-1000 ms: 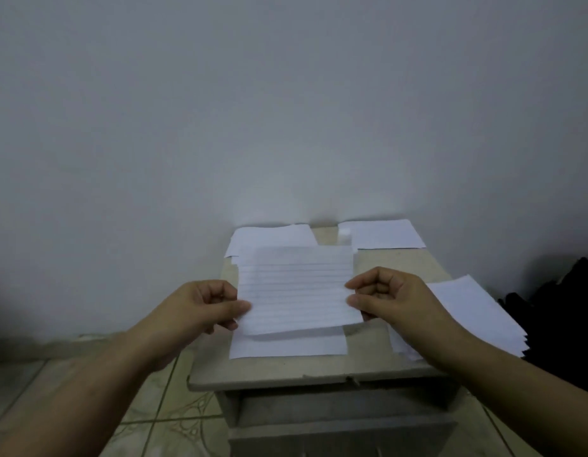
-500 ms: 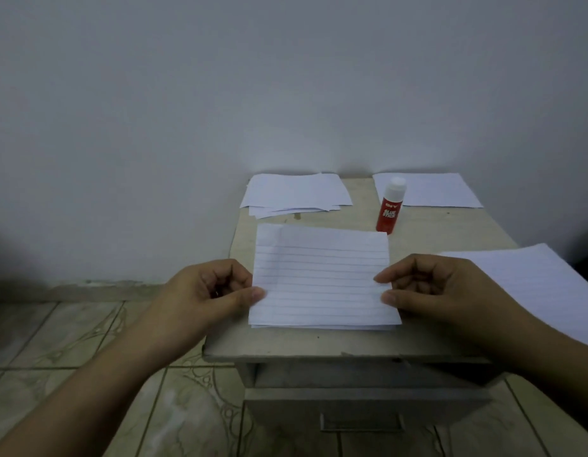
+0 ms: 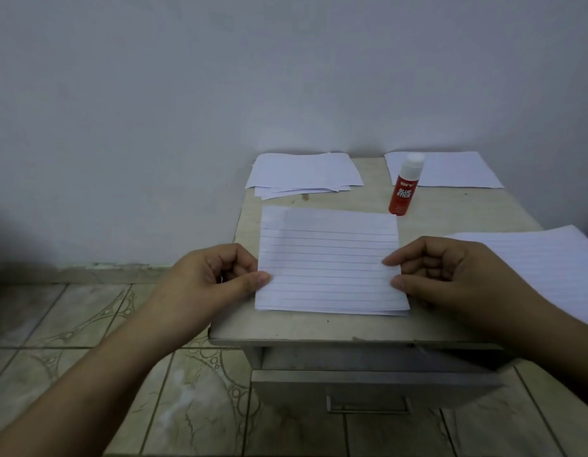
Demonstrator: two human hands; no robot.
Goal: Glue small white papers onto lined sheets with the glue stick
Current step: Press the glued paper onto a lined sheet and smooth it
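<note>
Lying flat near the front edge of a small grey table point(image 3: 451, 219): one lined sheet point(image 3: 330, 262), ruled side up, with a second sheet's edge showing beneath it along the bottom.

Left hand point(image 3: 213, 278): fingers curled, thumb on top of the sheet's left edge, pinching it.

Right hand point(image 3: 451, 275): fingers curled, thumb and forefinger pinching the sheet's right edge.

Glue stick point(image 3: 405, 184): red body, white cap on, upright, just beyond the sheet's far right corner, apart from both hands.

Stack of small white papers point(image 3: 304, 171): loosely fanned, at the table's far left against the wall.

Single white paper point(image 3: 457, 169): far right of the table, behind the glue stick.

Pile of lined sheets point(image 3: 546, 262): at the right edge, overhanging the table, partly under the right wrist.

Drawer point(image 3: 368, 387) with handle: below the tabletop. Patterned tile floor point(image 3: 88, 324) to the left.
</note>
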